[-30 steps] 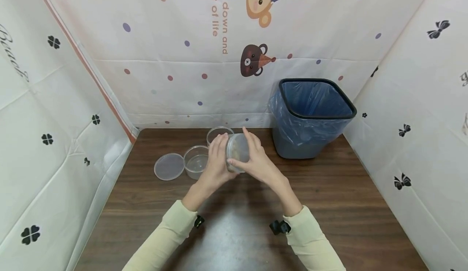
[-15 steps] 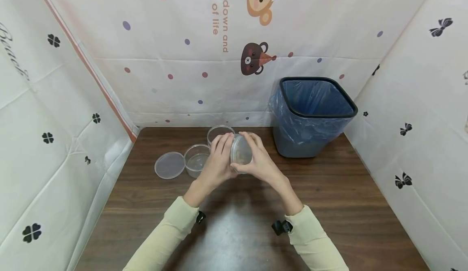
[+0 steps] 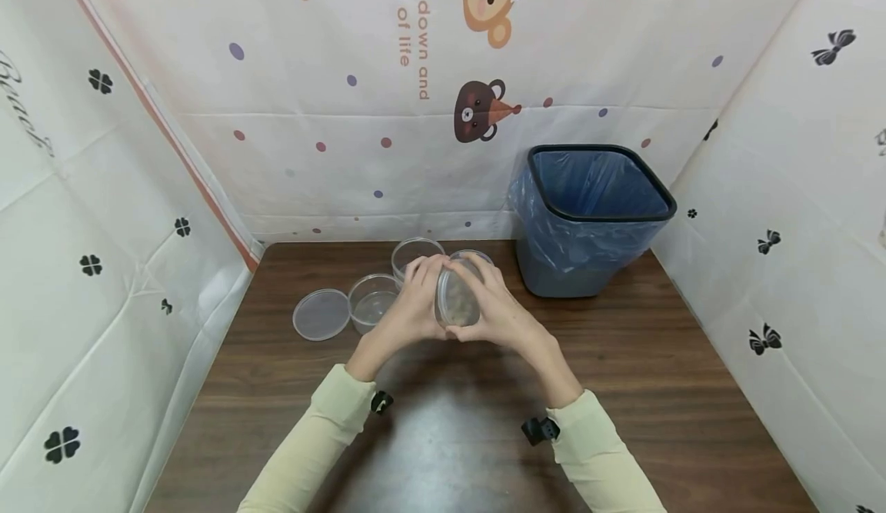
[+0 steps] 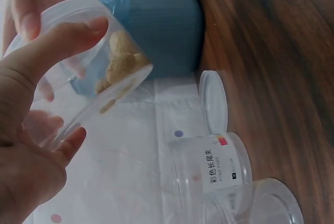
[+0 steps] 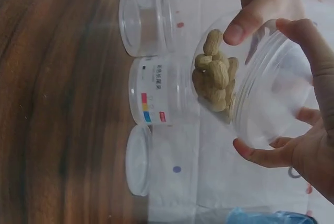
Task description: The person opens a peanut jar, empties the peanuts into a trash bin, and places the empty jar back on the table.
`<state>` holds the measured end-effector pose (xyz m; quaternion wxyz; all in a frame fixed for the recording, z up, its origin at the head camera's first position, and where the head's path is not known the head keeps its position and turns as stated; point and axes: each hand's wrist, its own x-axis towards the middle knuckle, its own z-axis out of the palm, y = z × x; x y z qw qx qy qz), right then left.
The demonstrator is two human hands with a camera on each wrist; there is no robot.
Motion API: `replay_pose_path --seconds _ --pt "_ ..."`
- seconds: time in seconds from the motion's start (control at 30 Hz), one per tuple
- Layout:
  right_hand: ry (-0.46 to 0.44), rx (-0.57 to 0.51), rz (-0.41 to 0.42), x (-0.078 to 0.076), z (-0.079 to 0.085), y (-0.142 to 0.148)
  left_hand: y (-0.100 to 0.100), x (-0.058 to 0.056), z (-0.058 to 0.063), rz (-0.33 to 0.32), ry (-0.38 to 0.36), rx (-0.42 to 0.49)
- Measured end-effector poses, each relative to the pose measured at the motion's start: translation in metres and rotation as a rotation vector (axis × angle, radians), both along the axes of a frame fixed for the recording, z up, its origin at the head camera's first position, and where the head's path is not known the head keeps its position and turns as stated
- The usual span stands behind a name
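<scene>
Both hands hold a clear round plastic jar point(image 3: 458, 298) above the table, tilted on its side. Several unshelled peanuts point(image 5: 215, 75) lie inside it, gathered toward its base in the right wrist view. My left hand point(image 3: 413, 305) grips the jar's body, its thumb point(image 4: 78, 36) along the wall in the left wrist view. At the other end, my right hand point(image 3: 504, 314) curls its fingers and thumb round the rim of the lid point(image 5: 279, 88). In the head view the hands hide part of the jar.
Two open clear jars point(image 3: 372, 303) stand left of the hands, one farther back with a printed label point(image 5: 151, 91). A loose lid point(image 3: 321, 314) lies at the left, another lid point(image 3: 477, 254) behind the hands. A lined bin point(image 3: 567, 267) stands at the back right.
The jar has shifted slightly right and nearer the body, the hands moving with it. The right fingers have lowered, and the lid behind them now shows. Other jars stay put.
</scene>
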<state>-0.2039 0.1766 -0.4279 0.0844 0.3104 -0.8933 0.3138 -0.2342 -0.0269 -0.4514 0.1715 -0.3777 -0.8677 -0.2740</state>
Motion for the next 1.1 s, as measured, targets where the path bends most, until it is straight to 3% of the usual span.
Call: replay_pose_path --seconds 0.07,0.13,0.3,0.43,0.53,0.67,0.87,1.1 --pt "-0.038 -0.025 -0.007 0.000 0.003 -0.001 0.001 0.000 0.001 0.015 0.011 0.007" --pt "-0.132 -0.067 -0.036 0.002 0.007 -0.004 0.002 0.002 0.001 0.028 0.036 0.011" --pt "-0.383 -0.220 -0.187 0.006 0.015 -0.010 0.005 0.006 0.000 0.055 0.155 0.013" --pt "-0.431 -0.271 -0.255 0.007 0.019 -0.013 0.006 0.008 0.000 0.079 0.221 0.026" --pt "-0.380 -0.264 -0.257 0.006 0.018 -0.013 0.006 0.008 0.001 0.089 0.252 0.029" --pt "-0.238 -0.236 -0.213 0.004 0.015 -0.013 0.004 0.006 0.004 0.084 0.256 0.018" --pt "0.014 -0.081 -0.046 0.002 0.009 -0.003 0.001 0.004 0.006 0.016 0.115 0.027" --pt "0.153 0.054 0.083 0.004 0.004 0.007 -0.001 0.003 0.002 -0.046 0.001 0.021"
